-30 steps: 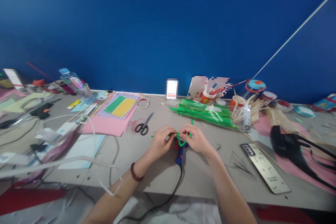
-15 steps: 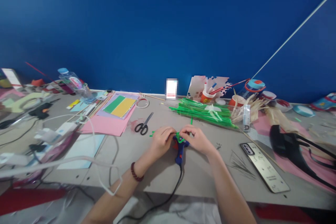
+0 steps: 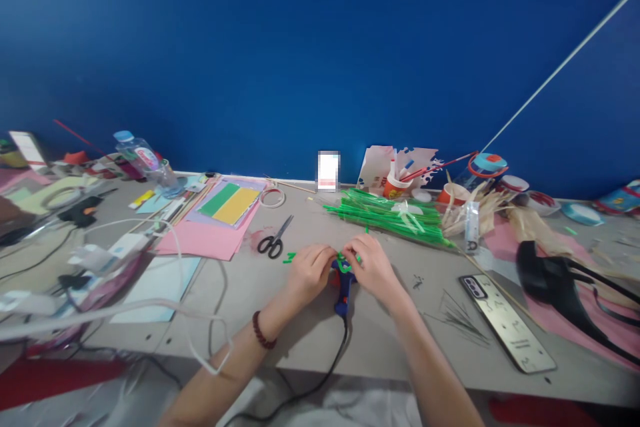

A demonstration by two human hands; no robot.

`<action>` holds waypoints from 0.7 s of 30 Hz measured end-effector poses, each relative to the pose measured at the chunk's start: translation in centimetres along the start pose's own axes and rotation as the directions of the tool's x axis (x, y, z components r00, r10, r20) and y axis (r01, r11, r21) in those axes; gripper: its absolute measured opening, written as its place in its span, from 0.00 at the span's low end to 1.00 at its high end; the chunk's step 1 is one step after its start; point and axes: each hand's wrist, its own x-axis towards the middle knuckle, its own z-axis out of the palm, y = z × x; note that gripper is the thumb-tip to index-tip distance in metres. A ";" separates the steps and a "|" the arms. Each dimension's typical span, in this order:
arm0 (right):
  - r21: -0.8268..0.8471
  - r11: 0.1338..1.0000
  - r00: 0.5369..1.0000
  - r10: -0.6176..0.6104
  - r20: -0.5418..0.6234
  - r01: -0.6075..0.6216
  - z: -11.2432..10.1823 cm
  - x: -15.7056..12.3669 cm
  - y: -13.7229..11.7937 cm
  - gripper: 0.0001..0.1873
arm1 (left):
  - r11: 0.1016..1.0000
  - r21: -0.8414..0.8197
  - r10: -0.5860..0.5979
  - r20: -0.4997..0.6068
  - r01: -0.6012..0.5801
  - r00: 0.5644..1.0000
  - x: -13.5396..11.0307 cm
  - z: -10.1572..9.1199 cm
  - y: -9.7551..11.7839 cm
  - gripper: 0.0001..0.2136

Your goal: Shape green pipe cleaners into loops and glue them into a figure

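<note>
Both my hands meet at the table's middle, just over a blue glue gun [image 3: 343, 293] that lies flat with its black cord running toward me. My left hand [image 3: 310, 272] and my right hand [image 3: 373, 268] pinch the two ends of a bent green straw piece [image 3: 343, 262] between their fingertips. A beaded bracelet sits on my left wrist. A short green offcut [image 3: 289, 257] lies just left of my left hand. A large bundle of green straws [image 3: 390, 213] lies beyond my right hand.
Black scissors [image 3: 274, 239] lie left of the hands, beside pink paper [image 3: 205, 235] and a green-yellow sheet stack. A phone [image 3: 506, 321] and black glasses [image 3: 555, 280] are at right. Cups with pens [image 3: 397, 181], a water bottle [image 3: 143, 157] and white cables [image 3: 150, 307] crowd the rest.
My hands have drawn closer together and folded the green straw loop tighter over the glue gun. Nothing else on the table has moved.
</note>
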 end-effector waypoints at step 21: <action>0.532 0.835 0.966 0.231 -0.112 -0.138 0.0 -0.3 0.3 0.10 | 0.535 -0.718 -0.527 0.127 0.444 0.840 1.3 -0.8 0.7 0.08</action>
